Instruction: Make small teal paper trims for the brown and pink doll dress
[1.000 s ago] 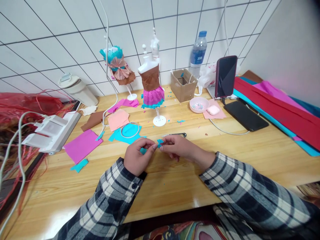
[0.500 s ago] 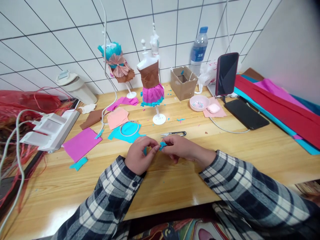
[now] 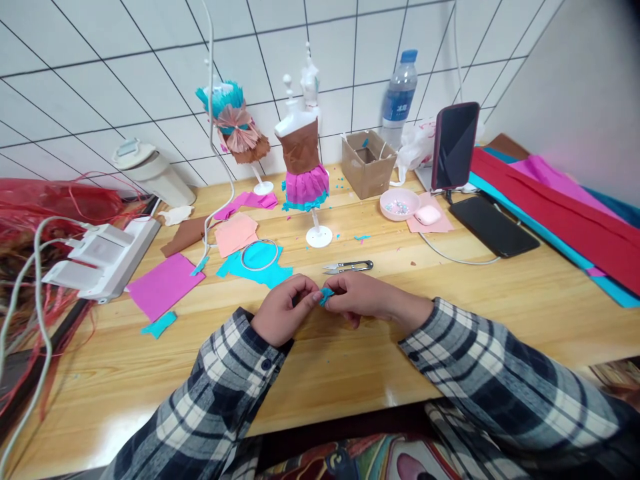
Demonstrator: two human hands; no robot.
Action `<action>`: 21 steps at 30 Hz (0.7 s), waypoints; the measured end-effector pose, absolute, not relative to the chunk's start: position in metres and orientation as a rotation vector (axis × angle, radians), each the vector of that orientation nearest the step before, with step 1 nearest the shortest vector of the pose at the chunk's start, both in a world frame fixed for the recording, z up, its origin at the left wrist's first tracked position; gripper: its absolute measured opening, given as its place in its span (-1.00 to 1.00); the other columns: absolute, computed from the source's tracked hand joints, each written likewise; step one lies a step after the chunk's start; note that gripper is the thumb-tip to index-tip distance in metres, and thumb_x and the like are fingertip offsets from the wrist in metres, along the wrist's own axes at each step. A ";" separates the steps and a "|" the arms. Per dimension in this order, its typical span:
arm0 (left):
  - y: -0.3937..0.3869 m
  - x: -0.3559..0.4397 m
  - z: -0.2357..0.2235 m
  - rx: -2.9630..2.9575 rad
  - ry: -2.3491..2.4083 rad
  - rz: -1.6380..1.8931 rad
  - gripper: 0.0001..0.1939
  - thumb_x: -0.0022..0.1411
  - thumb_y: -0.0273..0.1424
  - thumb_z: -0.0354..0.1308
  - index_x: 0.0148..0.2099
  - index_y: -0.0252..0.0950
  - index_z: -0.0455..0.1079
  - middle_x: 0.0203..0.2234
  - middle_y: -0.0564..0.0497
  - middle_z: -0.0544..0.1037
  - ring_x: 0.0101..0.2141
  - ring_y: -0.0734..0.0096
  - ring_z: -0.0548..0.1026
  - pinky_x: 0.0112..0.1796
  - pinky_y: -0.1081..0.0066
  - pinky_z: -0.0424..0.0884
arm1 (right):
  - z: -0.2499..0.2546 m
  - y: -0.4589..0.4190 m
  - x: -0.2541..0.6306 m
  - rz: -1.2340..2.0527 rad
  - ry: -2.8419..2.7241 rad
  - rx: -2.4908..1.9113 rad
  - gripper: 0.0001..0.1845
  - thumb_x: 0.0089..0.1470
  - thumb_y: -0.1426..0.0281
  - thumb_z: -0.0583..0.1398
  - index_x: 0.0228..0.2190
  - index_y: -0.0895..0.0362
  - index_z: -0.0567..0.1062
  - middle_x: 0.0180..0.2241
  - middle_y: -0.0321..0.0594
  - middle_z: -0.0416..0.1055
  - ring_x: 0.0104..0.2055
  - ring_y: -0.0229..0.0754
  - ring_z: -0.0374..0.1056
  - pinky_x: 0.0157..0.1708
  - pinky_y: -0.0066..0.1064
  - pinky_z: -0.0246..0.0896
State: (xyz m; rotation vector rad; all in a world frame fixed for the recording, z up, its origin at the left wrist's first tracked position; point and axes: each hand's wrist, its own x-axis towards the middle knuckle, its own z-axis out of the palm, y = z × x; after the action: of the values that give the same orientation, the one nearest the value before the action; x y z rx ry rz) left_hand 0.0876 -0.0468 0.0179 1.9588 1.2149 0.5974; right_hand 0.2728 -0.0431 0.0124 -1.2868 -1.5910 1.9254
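Note:
A small crumpled piece of blue crepe paper (image 3: 327,295) is pinched between my two hands, just above the table. My left hand (image 3: 284,310) has thumb and forefinger closed at its left end. From the other side, my right hand (image 3: 363,297) grips it with bent fingertips. Thread snips (image 3: 350,267) lie right behind my hands. Farther back stands a small mannequin (image 3: 303,153) in a brown top and a pink skirt with blue trim. Blue crepe paper sheets (image 3: 265,267) with a metal ring (image 3: 259,255) on them lie left of the snips.
Pink paper (image 3: 165,287) and a power strip (image 3: 107,257) lie at left. A second dressed mannequin (image 3: 237,127), a cardboard box (image 3: 367,163) and a water bottle (image 3: 399,100) stand behind. A bead bowl (image 3: 399,205), phones (image 3: 493,225) and long paper strips (image 3: 560,213) are at right.
My hands stay nearly in place, still pinching the blue paper. The blue bit seen under my left palm before no longer shows. The view has shifted very slightly.

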 end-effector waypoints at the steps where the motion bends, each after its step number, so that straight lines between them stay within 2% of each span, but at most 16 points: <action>1: -0.047 0.088 0.017 2.004 1.215 0.607 -0.78 0.21 -0.26 0.06 -0.40 -0.28 0.35 -0.50 0.02 0.41 -0.42 0.37 0.34 -0.35 0.39 0.28 | 0.012 -0.042 0.273 1.903 -1.606 -1.297 -0.89 -0.09 0.44 0.19 -0.51 0.13 0.30 -0.71 -0.50 0.18 -0.73 -0.42 0.20 -0.79 -0.64 0.12; 9: -0.045 0.085 0.013 2.044 1.324 0.728 -0.77 0.26 -0.25 0.03 -0.34 -0.29 0.33 -0.48 0.02 0.41 -0.40 0.37 0.36 -0.33 0.39 0.29 | 0.013 -0.039 0.274 1.970 -1.346 -1.272 -0.90 -0.04 0.39 0.23 -0.46 0.15 0.40 -0.70 -0.48 0.23 -0.72 -0.43 0.19 -0.75 -0.60 0.22; 13: -0.045 0.084 0.012 2.060 1.315 0.738 -0.78 0.26 -0.25 0.04 -0.33 -0.30 0.33 -0.47 0.02 0.41 -0.39 0.37 0.37 -0.31 0.39 0.29 | 0.012 -0.039 0.273 1.989 -1.244 -1.265 -0.89 -0.04 0.41 0.23 -0.51 0.16 0.38 -0.71 -0.49 0.22 -0.73 -0.44 0.18 -0.72 -0.58 0.25; 17: -0.045 0.085 0.012 2.089 1.328 0.725 -0.77 0.26 -0.24 0.03 -0.34 -0.29 0.35 -0.46 0.01 0.43 -0.37 0.36 0.37 -0.29 0.37 0.29 | 0.011 -0.039 0.274 1.912 -1.345 -1.300 -0.86 -0.03 0.41 0.22 -0.55 0.15 0.36 -0.73 -0.50 0.21 -0.74 -0.43 0.20 -0.76 -0.63 0.15; 21: -0.045 0.088 0.014 1.916 1.329 0.708 -0.74 0.21 -0.20 0.07 -0.25 -0.31 0.39 -0.41 -0.01 0.47 -0.37 0.36 0.39 -0.33 0.38 0.32 | 0.011 -0.039 0.274 1.815 -1.475 -1.367 -0.91 -0.06 0.40 0.24 -0.50 0.14 0.41 -0.72 -0.49 0.24 -0.72 -0.41 0.25 -0.79 -0.66 0.03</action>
State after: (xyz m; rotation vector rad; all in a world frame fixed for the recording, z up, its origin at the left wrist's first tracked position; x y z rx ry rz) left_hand 0.0877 -0.0453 0.0140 1.9157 1.3288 0.7078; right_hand 0.2738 -0.0395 0.0113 -1.3671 -1.4749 1.8154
